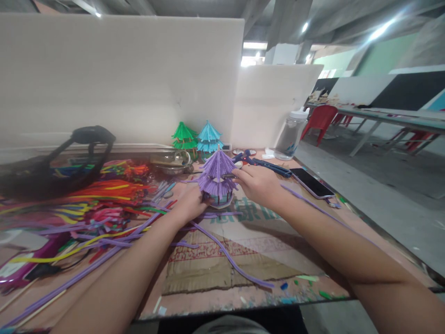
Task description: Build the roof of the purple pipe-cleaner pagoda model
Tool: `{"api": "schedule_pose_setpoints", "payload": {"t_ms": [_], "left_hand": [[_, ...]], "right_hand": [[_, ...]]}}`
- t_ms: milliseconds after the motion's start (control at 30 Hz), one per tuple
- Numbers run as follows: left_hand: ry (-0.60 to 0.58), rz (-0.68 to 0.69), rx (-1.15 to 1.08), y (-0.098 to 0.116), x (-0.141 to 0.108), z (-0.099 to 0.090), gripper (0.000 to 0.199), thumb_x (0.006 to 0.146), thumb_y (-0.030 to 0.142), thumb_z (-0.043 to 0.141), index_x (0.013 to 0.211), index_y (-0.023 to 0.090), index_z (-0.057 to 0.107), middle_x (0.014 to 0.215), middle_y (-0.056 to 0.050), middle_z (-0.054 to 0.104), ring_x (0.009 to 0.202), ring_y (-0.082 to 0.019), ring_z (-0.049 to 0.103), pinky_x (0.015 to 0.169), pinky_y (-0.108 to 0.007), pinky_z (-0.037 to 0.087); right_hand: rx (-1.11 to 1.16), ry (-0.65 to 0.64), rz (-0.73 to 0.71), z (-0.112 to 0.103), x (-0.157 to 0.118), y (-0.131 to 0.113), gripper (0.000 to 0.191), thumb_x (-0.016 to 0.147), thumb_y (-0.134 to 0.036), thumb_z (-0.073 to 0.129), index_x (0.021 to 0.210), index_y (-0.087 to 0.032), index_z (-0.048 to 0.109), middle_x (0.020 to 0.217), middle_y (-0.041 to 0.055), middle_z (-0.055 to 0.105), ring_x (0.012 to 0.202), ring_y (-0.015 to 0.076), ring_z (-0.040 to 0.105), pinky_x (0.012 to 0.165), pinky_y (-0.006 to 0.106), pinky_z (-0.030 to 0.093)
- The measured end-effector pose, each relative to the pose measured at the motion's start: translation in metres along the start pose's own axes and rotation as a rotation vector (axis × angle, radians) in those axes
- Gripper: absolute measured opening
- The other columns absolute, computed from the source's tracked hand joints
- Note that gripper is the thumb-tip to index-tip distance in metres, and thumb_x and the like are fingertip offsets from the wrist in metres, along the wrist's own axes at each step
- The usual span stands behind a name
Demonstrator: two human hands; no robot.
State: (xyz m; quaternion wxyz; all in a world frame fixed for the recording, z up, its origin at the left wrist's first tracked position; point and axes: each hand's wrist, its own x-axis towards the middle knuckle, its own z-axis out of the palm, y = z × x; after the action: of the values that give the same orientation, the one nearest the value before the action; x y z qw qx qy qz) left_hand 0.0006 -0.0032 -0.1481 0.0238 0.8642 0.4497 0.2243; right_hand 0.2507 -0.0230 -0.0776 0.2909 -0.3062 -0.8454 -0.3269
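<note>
A small purple pavilion model (218,168) with a two-tiered pointed roof stands upright on the cardboard in front of me. It seems made of fuzzy craft strips. My left hand (192,202) is closed on the left side of its base, fingertips partly hidden behind it. At the right edge of the roof tiers, my right hand (260,184) is pinched shut. Something small and dark shows at those fingertips, too small to name. Loose purple strips (232,260) lie on the cardboard (198,278) below the model.
Behind stand a green pavilion model (184,137) and a blue one (209,135), near a metal bowl (170,162). A glue gun (267,163), phone (313,182) and water bottle (292,134) are right. Colourful strips (114,191) and a blurred black object (62,162) are left.
</note>
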Motion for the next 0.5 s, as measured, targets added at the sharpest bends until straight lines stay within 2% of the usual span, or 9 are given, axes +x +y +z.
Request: {"api": "schedule_pose_setpoints", "payload": {"t_ms": [200, 500], "left_hand": [[0.019, 0.011, -0.013, -0.0007, 0.0005, 0.0003, 0.024, 0.085, 0.031, 0.057, 0.101, 0.015, 0.065, 0.105, -0.013, 0.068, 0.100, -0.029, 0.062, 0.090, -0.043, 0.050], [0.006, 0.016, -0.005, 0.0000, 0.0007, 0.0004, 0.025, 0.086, 0.031, 0.057, 0.104, 0.015, 0.064, 0.110, -0.013, 0.068, 0.104, -0.029, 0.062, 0.093, -0.042, 0.048]], "right_hand": [[0.009, 0.005, -0.005, -0.0054, 0.0029, 0.0015, 0.027, 0.099, -0.029, 0.045, 0.100, -0.014, 0.067, 0.082, 0.0073, 0.068, 0.070, 0.0171, 0.055, 0.062, 0.031, 0.034], [0.013, 0.001, -0.066, -0.0092, 0.0053, 0.0056, 0.027, 0.099, -0.027, 0.044, 0.102, -0.013, 0.067, 0.079, 0.0068, 0.066, 0.070, 0.0177, 0.055, 0.062, 0.031, 0.035]]}}
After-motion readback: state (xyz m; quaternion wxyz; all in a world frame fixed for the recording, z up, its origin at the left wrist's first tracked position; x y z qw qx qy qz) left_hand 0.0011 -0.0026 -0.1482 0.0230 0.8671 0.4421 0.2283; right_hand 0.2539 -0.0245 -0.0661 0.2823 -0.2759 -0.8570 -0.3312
